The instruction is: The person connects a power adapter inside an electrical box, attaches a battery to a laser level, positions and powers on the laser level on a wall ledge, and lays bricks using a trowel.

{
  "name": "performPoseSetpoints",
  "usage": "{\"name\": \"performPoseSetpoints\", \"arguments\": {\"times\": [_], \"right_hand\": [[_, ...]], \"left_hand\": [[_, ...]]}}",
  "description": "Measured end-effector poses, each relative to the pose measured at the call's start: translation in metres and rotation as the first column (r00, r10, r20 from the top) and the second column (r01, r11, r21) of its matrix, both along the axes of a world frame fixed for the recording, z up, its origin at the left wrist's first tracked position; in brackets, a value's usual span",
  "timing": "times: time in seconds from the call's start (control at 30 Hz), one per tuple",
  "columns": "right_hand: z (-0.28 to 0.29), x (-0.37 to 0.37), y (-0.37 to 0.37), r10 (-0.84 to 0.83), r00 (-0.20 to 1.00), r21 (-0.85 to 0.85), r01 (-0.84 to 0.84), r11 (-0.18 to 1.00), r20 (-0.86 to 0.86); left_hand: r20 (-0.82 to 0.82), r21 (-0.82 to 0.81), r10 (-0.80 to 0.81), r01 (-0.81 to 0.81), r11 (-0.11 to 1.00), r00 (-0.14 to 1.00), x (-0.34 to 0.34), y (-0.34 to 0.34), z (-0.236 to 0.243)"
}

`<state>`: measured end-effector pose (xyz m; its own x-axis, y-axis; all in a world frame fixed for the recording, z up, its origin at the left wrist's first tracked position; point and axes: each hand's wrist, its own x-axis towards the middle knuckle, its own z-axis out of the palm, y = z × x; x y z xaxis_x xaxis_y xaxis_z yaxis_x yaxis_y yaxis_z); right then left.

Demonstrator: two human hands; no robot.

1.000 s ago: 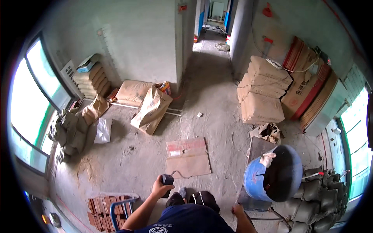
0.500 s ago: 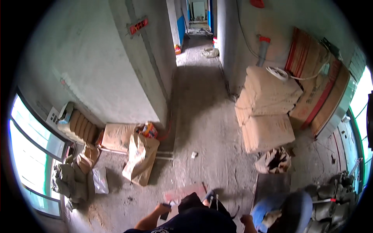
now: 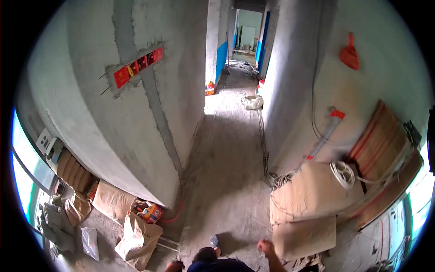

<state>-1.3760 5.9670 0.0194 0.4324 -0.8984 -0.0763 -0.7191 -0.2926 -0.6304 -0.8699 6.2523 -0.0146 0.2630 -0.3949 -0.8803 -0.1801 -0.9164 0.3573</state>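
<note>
At the lower edge my left hand (image 3: 174, 266) is partly cut off by the picture. Its fingers are closed around a small dark object whose kind I cannot make out. My right hand (image 3: 266, 247) hangs out to the right with its fingers curled in, and nothing shows in it. It is nearest to the stacked brown paper sacks (image 3: 303, 238) but apart from them. Between my hands a grey shoe (image 3: 215, 244) stands on the bare concrete floor (image 3: 217, 181).
An open paper sack (image 3: 139, 240) and a colourful bag (image 3: 152, 213) stand at left by the wall corner. On the right stack lies a white cable coil (image 3: 343, 175); flattened cardboard (image 3: 378, 136) leans behind. Along the corridor lie a whitish sack (image 3: 251, 101) and loose cables (image 3: 263, 149).
My view has tilted up and moved forward toward the corridor. The sacks now sit lower in view and closer. A person in blue at lower right has left the view.
</note>
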Motion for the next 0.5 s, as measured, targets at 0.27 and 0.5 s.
{"name": "performPoseSetpoints", "arguments": {"times": [0.27, 0.5], "right_hand": [[0.001, -0.008, -0.081, -0.07, 0.862, 0.696, 0.451, 0.559, -0.502], [-0.032, 0.054, -0.378, 0.039, 0.884, 0.664, 0.32, 0.676, -0.466]], "left_hand": [[0.455, -0.266, -0.114, 0.257, 0.929, 0.883, 0.077, -0.456, 0.114], [0.023, -0.383, 0.059, -0.045, 0.923, 0.998, 0.169, -0.651, 0.066]]}}
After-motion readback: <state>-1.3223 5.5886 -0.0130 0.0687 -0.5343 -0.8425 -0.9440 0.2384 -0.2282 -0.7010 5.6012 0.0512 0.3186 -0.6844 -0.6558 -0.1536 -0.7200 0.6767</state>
